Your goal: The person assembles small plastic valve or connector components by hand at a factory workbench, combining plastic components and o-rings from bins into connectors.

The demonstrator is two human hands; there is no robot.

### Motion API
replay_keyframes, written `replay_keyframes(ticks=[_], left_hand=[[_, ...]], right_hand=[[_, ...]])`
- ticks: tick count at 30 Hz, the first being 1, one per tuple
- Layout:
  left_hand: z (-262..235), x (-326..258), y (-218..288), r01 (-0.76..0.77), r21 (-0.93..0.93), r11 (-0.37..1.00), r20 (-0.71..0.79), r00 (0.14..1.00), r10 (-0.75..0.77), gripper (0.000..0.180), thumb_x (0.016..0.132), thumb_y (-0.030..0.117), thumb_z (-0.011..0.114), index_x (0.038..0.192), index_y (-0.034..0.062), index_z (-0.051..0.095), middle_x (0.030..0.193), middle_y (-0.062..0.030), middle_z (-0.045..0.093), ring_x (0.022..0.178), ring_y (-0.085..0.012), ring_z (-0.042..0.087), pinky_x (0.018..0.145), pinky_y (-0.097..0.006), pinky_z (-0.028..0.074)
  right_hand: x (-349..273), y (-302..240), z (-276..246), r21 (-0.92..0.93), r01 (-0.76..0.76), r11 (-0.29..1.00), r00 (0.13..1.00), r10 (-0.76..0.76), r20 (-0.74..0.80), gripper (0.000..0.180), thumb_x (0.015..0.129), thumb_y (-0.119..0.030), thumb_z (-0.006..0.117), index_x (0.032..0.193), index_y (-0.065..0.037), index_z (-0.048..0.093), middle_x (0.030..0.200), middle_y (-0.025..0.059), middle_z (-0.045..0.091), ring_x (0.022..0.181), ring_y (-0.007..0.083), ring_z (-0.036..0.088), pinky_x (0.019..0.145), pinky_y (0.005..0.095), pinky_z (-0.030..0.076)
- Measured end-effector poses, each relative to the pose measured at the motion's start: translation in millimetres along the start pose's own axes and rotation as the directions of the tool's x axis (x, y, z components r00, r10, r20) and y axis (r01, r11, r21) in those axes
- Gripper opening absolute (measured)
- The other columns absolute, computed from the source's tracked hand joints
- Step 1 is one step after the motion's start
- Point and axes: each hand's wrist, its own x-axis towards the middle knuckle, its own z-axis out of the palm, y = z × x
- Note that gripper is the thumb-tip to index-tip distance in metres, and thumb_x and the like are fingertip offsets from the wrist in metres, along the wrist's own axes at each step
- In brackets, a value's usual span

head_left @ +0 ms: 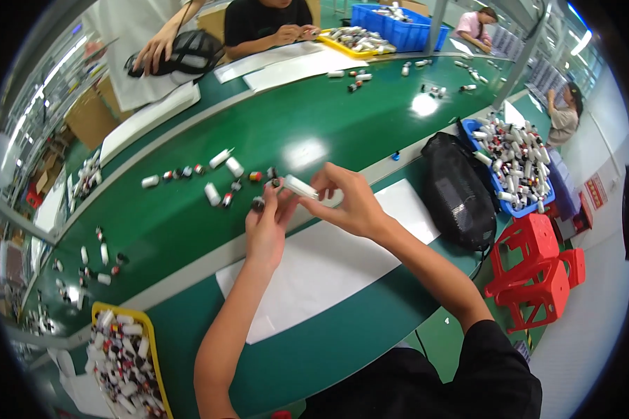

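A small white cylinder, like a little bottle [301,186], is held between my hands above the near edge of the green belt. My right hand [356,204] pinches its right end with thumb and fingers. The raised fingers of my left hand [264,234] close around its left end. A small dark piece [258,204] shows beside my left fingers; whether they touch it I cannot tell. Just beyond my hands, loose white bottles [234,167] and small red-and-black pieces [256,176] lie on the belt.
White paper [314,272] lies under my forearms. A yellow tray [154,349] of similar pieces stands at left. At right are a black bag [458,195], a full blue basket [500,192] and red stools [531,244]. Across the belt, a person's hand [159,49] rests on another black bag.
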Motion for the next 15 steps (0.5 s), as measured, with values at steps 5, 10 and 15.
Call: replay_keyframes(ticks=[5,10,15], left_hand=[[-13.6,-12.2,8.1,-0.034,-0.069,0.997,0.004,0.999,0.034,0.039,0.102,0.023,0.055,0.131,-0.0030,0.053,0.121,-0.0105,0.063,0.106,-0.0167,0.061,0.099,-0.029,0.048],[-15.8,-18.9,3.9,0.031,0.002,1.000,0.052,0.998,-0.031,0.036,0.100,0.017,0.058,0.131,-0.0003,0.056,0.114,-0.0072,0.065,0.101,-0.0127,0.061,0.092,-0.025,0.049],[-20.9,-21.7,-2.3,-0.094,0.158,0.983,0.047,0.995,0.088,0.038,0.098,0.017,0.062,0.132,-0.0003,0.058,0.106,-0.0060,0.068,0.092,-0.0120,0.064,0.087,-0.026,0.052]], right_hand=[[-32.9,-9.4,29.2,0.229,-0.199,0.953,0.979,0.182,0.095,0.038,0.080,-0.010,0.077,0.105,-0.004,0.049,0.101,0.0095,0.062,0.091,0.0178,0.062,0.076,0.0316,0.052],[-36.7,-11.8,44.1,0.192,-0.172,0.966,0.983,0.157,0.094,0.040,0.087,-0.017,0.070,0.117,-0.004,0.047,0.092,0.0146,0.066,0.081,0.0189,0.062,0.073,0.0317,0.050],[-34.6,-10.9,55.8,0.104,-0.157,0.982,0.985,0.163,-0.054,0.024,0.087,-0.012,0.068,0.105,0.000,0.056,0.088,0.0156,0.068,0.078,0.0215,0.065,0.077,0.0333,0.051]])
